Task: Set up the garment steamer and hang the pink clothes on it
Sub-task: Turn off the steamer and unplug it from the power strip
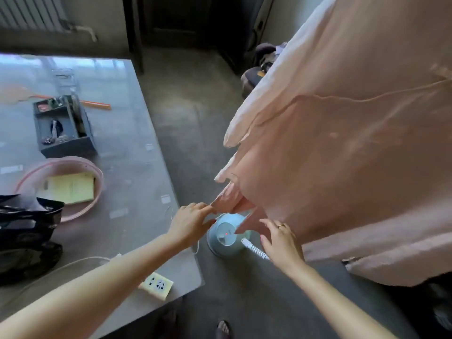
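Note:
A large pink garment (342, 148) hangs at the right and fills most of that side. Its lower hem drapes over the light blue steamer base (226, 237) on the floor, where a small red light glows. A white ribbed hose (254, 250) leaves the base toward the right. My left hand (190, 222) pinches a corner of the pink hem just above the base. My right hand (281, 241), with a ring on one finger, rests with spread fingers against the lower fabric beside the hose. The steamer's pole is hidden behind the garment.
A grey table (137, 167) stands at the left, holding a dark organiser box (63, 128), a pink basin (95, 174) with a yellow booklet, a black bag (27, 231) and a yellow power strip (157, 285) near its corner. Shoes (259, 69) lie beyond the garment. My foot (222, 329) is at the bottom.

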